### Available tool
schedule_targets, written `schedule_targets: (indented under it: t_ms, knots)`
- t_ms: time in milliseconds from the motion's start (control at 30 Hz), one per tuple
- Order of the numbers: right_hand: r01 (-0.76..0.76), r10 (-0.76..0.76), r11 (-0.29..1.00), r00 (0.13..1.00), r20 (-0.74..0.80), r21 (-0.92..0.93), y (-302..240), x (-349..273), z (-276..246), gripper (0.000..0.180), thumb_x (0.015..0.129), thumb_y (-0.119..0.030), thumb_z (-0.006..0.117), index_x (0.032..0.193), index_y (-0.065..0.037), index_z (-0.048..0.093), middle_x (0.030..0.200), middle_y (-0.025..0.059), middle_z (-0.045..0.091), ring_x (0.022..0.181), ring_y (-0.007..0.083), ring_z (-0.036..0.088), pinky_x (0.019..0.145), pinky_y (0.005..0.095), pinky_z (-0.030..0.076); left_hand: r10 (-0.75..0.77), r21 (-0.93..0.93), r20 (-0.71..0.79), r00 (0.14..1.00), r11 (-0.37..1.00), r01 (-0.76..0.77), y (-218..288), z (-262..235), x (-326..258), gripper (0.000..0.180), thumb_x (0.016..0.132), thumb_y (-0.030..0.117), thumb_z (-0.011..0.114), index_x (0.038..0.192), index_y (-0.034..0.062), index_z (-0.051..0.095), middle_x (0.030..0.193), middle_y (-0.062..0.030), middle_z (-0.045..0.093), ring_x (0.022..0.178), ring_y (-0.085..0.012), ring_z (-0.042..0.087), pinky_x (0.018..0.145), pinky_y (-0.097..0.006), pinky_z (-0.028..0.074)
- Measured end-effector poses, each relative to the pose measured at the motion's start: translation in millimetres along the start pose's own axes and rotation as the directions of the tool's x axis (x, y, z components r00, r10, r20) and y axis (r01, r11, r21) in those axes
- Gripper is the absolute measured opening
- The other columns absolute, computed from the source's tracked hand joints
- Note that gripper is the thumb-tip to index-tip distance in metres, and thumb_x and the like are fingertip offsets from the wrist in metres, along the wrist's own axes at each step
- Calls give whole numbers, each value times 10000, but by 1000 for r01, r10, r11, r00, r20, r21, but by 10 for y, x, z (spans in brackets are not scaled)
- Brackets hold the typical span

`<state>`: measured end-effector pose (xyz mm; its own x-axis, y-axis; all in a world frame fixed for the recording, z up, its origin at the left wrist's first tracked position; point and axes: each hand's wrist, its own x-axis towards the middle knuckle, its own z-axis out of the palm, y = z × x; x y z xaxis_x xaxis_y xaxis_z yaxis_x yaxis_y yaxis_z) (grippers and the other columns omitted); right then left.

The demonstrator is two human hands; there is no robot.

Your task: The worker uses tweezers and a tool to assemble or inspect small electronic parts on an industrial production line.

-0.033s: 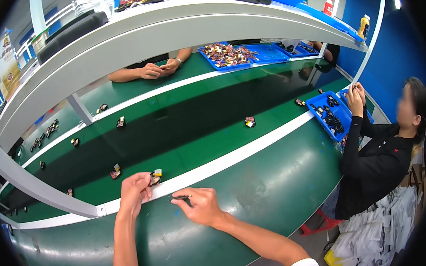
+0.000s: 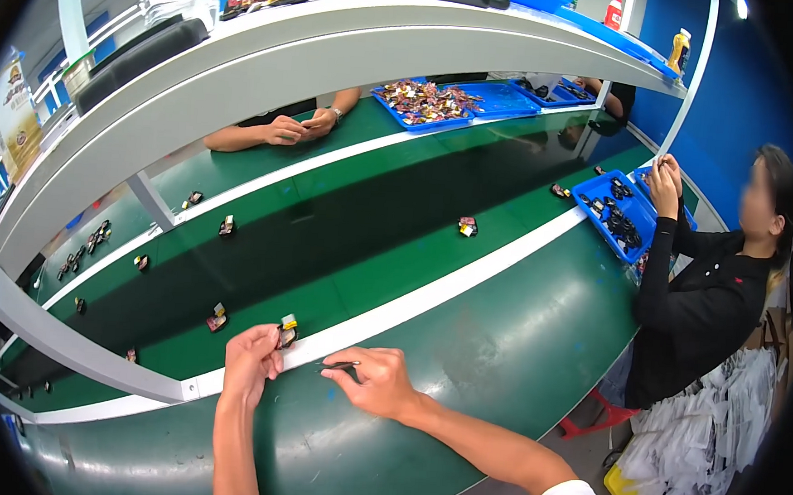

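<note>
Currently, left hand [image 2: 249, 355]: fingers pinching a small part [image 2: 288, 335], lower centre.
Right hand [image 2: 379, 380]: fingers gripping a thin dark tool [image 2: 342, 365].

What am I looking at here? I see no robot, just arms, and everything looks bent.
There is no robot: these are a person's two bare hands. The view comes from a wide fisheye camera worn on the person's head, looking down, so straight edges bend toward the rim. The left hand holds a small dark part with yellow and white bits. The right hand grips a slim dark tool, perhaps tweezers. Nearest is a green tabletop; beyond its white rail, similar small parts lie on a long green strip. At right, a co-worker in black sits by a blue tray of dark pieces.
</note>
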<state>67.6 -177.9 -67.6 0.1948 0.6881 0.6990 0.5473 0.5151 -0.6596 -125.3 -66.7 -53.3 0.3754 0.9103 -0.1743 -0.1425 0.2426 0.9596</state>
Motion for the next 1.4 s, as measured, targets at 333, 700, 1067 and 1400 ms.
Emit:
schedule_targets:
  t_ms: [333, 700, 1067, 1400]
  knots:
    - [-29, 29, 1000, 1000, -9, -8, 12, -37, 63, 134, 735, -39, 850, 842, -41, 768, 555, 2, 614, 395, 34, 380, 391, 241, 276, 37, 87, -63, 997, 996, -31, -160, 88, -423, 133, 924, 67, 687, 968, -54, 653, 766, -130, 684, 477, -150, 625, 371, -218, 416]
    - [-461, 447, 849, 887, 114, 259, -50, 50, -37, 131, 803, 13, 807, 867, 30, 694, 827, 18, 706, 528, -16, 405, 481, 174, 310, 197, 73, -54, 979, 978, -193, -354, 93, -477, 182, 956, 98, 664, 1031, -68, 663, 772, -90, 685, 514, -104, 611, 393, -203, 365]
    - [-445, 397, 862, 890, 224, 242, -140, -47, 15, 120, 806, 18, 803, 896, 21, 724, 800, -4, 724, 498, -25, 380, 458, 179, 281, 189, 141, -73, 979, 974, -177, -353, 157, -457, 158, 942, 56, 683, 1008, -87, 681, 769, -102, 688, 543, -89, 582, 461, -232, 479]
    - [-379, 368, 903, 925, 93, 203, -94, -36, -5, 123, 795, 21, 811, 887, 7, 730, 653, -26, 645, 471, -17, 372, 446, 189, 261, 171, 108, -121, 978, 982, -158, -335, 177, -469, 165, 940, 93, 689, 970, -68, 700, 743, -99, 708, 504, -75, 580, 438, -223, 448]
